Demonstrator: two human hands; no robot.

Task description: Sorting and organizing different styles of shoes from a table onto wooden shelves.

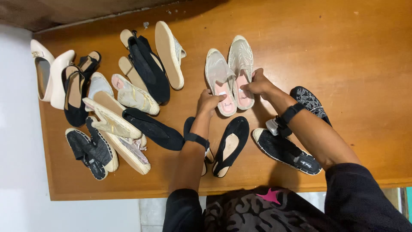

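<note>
A pair of pale mesh slip-on shoes lies side by side at the table's centre. My left hand point(209, 102) grips the heel of the left shoe point(219, 77). My right hand point(258, 83) holds the heel of the right shoe point(241, 64). Each wrist wears a black strap. Under my forearms lie a black flat shoe point(231, 144) and, to the right, a pair of black espadrilles point(285, 150), one partly hidden by my right arm.
A jumble of several shoes covers the left half of the wooden table point(352, 56): white heels point(45, 73), black flats point(152, 128), beige espadrilles point(169, 53). The table's near edge runs just before my body; a white floor lies to the left.
</note>
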